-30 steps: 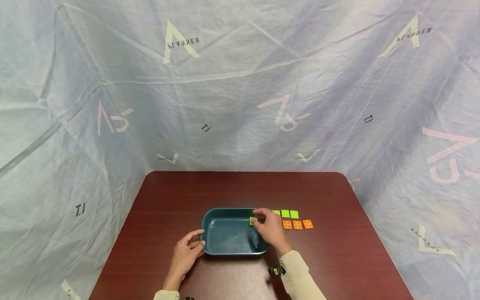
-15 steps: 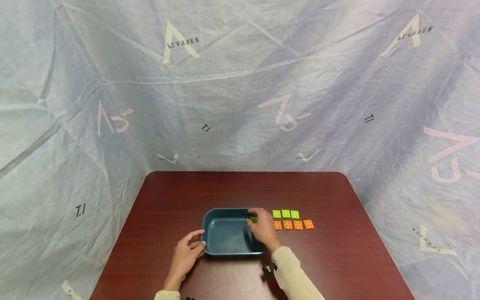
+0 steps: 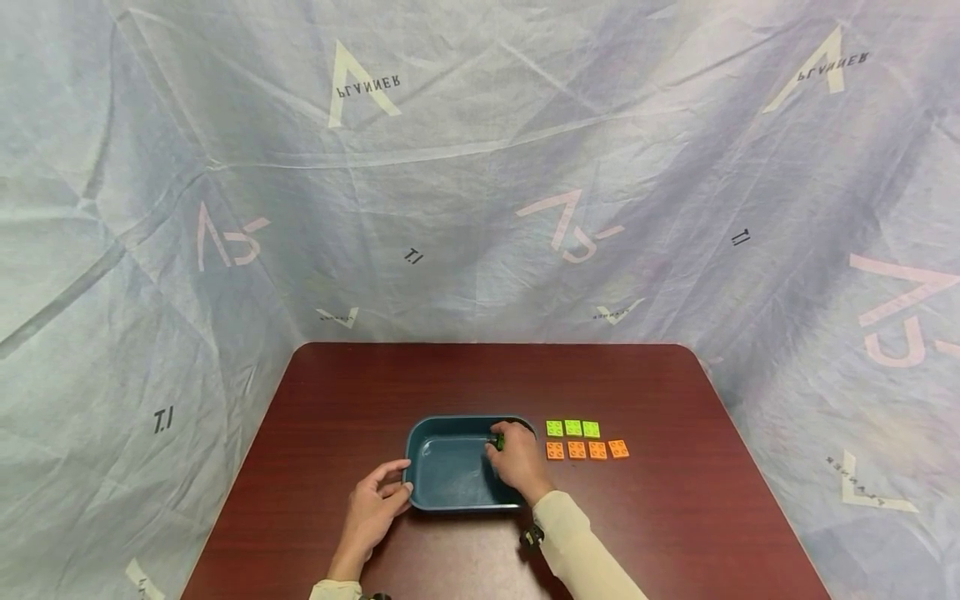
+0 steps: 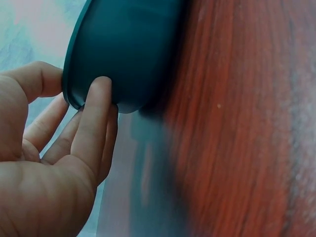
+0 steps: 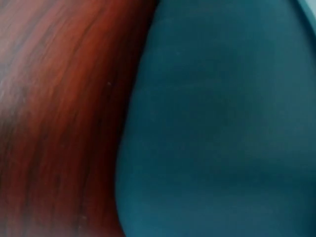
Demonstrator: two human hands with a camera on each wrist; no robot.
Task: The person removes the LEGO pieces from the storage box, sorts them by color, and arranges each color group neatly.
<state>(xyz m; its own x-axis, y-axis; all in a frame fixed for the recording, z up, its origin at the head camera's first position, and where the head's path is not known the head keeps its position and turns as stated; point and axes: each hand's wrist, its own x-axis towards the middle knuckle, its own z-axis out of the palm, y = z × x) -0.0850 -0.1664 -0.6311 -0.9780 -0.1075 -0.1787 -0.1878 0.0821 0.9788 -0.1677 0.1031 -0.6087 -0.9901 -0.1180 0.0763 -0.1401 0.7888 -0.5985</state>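
A dark teal rectangular tray (image 3: 457, 496) with raised walls sits on the table. At its left end my left hand (image 3: 371, 512) touches the rim and outer wall with its fingertips. In the left wrist view, fingers (image 4: 94, 126) of that hand lie against the teal wall. My right hand (image 3: 517, 462) reaches inside the tray's right end and pinches a small green building brick (image 3: 500, 441), mostly hidden by the fingers. The right wrist view shows a blurred teal tray wall (image 5: 212, 113), without the hand.
Right of the tray, three lime-green bricks (image 3: 573, 428) lie in a row. In front of them runs a row of several orange bricks (image 3: 577, 451). All stand on a reddish-brown wooden table (image 3: 637, 533), with a grey printed cloth (image 3: 472, 208) hung around it.
My right hand has moved left and slightly down into the tray with the green brick, uncovering the bricks on the table. My left hand has stayed at the tray's left end.
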